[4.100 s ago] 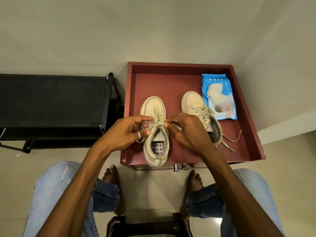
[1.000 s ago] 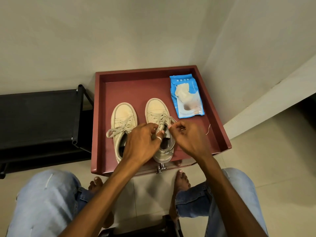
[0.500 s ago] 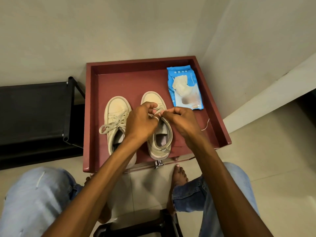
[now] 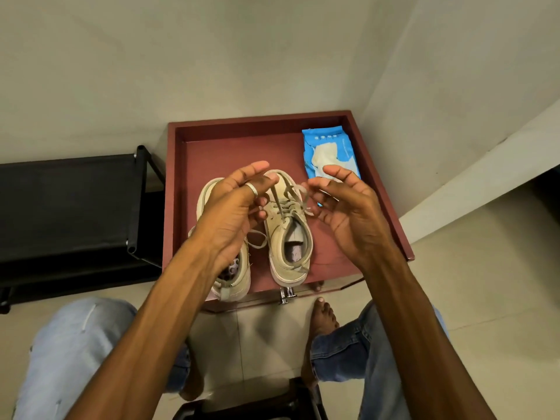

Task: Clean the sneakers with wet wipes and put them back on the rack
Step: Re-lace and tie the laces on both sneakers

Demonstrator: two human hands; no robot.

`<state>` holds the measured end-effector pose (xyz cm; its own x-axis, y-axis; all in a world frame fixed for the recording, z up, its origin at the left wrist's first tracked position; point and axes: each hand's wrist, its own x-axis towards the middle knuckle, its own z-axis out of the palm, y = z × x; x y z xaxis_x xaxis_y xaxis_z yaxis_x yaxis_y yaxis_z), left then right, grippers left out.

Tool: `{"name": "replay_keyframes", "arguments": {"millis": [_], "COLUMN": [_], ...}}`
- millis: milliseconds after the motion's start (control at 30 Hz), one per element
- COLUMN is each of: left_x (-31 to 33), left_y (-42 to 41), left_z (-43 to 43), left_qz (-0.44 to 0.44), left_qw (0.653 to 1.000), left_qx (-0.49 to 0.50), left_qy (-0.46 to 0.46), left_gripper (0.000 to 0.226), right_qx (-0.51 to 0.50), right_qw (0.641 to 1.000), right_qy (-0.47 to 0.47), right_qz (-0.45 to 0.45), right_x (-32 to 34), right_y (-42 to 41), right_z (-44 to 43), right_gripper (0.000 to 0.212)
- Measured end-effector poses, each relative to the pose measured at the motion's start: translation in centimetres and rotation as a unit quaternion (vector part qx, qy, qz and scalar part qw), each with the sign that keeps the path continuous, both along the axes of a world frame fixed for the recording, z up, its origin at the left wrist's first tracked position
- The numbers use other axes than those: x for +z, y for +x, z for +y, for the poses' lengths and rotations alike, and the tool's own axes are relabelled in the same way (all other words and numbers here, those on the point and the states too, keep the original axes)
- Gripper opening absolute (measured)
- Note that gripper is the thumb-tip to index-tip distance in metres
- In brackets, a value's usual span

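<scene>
Two beige sneakers stand side by side, toes away from me, in a dark red tray (image 4: 242, 124). My left hand (image 4: 236, 213) and my right hand (image 4: 348, 213) are raised over the right sneaker (image 4: 291, 247). Each holds one end of its lace (image 4: 277, 201) in its fingers, and the strands run taut up from the eyelets. My left hand and forearm cover much of the left sneaker (image 4: 235, 283), whose lace hangs loose. A blue pack of wet wipes (image 4: 330, 148), open with a white wipe showing, lies at the tray's far right.
A black shoe rack (image 4: 69, 201) stands left of the tray. Walls close in behind and on the right. My knees in jeans and bare feet are below the tray, and a dark stool (image 4: 251, 409) sits at the bottom edge.
My hands have lifted off the right sneaker's tongue and moved apart, drawing its lace ends upward. Four seconds ago they worked on the left sneaker's lace.
</scene>
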<state>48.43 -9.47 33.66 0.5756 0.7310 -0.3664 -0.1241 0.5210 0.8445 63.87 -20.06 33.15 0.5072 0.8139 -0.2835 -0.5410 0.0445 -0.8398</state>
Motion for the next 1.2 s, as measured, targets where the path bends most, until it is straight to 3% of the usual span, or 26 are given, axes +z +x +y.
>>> {"name": "replay_keyframes", "arguments": {"millis": [133,233,367,500,567,633,767,867,967,1200], "left_x": [0.0,-0.2,0.0,0.2,0.2,0.3,0.7,1.3,2.1,4.0], "left_y": [-0.3,-0.4,-0.3,-0.3,-0.3,-0.4,-0.7,-0.8,-0.8,-1.4], "left_z": [0.1,0.1,-0.1,-0.3,-0.2,-0.2,-0.1,-0.2,-0.5,-1.0], "left_qz": [0.003,0.017,0.019,0.026,0.04,0.045,-0.003,-0.037,-0.059,-0.05], "left_qw": [1.0,1.0,1.0,1.0,0.998,0.997,0.998,0.997,0.995,0.988], "left_qx": [-0.002,0.008,0.009,0.008,0.015,0.029,0.051,0.059,0.068,0.089], "left_qy": [-0.003,-0.003,0.005,0.013,0.037,0.054,0.031,0.028,0.031,0.114], "left_gripper": [0.04,0.04,0.037,0.035,0.033,0.032,0.035,0.036,0.03,0.02], "right_qx": [0.006,0.019,0.079,0.141,0.126,0.105,0.07,0.044,0.023,-0.022], "right_qw": [0.996,0.972,0.901,0.799,0.769,0.781,0.895,0.952,0.97,0.968], "right_qy": [-0.06,-0.136,-0.201,-0.222,-0.222,-0.217,-0.163,-0.096,-0.051,0.011], "right_qz": [-0.059,-0.19,-0.375,-0.54,-0.586,-0.577,-0.408,-0.288,-0.236,-0.25], "right_x": [0.0,-0.9,-1.8,-1.7,-2.2,-2.6,-1.2,0.4,1.8,5.4], "right_y": [-0.4,-0.8,-0.6,-1.1,-1.4,-1.5,-1.4,-1.2,-1.5,-2.4], "right_z": [0.4,0.7,1.1,1.2,1.4,1.5,1.7,1.6,1.4,1.2], "right_gripper": [0.033,0.035,0.047,0.034,0.028,0.03,0.041,0.045,0.042,0.05]}}
